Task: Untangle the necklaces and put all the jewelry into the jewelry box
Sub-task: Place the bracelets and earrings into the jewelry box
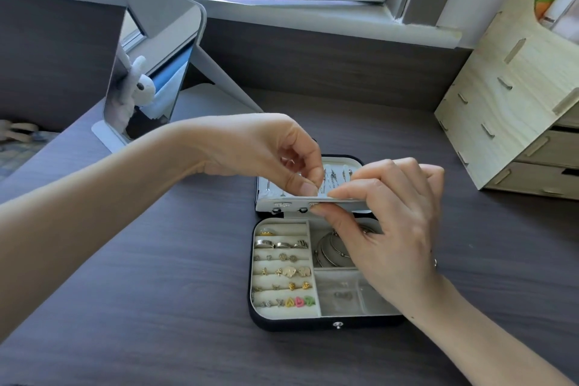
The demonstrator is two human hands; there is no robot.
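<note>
Right hand (391, 222) pinches jewelry box flap (282, 202); left hand (266, 150) pinches perhaps a chain

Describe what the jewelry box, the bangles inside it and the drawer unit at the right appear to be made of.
Jewelry box: dark, smooth outer shell, possibly faux leather; its cream lining is matte and looks like velvety fabric. Bangles: thin silvery metal, judging by their glint. Drawer unit: pale, unfinished-looking plywood, with visible grain and slotted tab joints.

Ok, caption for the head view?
Right hand holds the open jewelry box's lid flap; left hand pinches at its edge, rings and earrings below.
</note>
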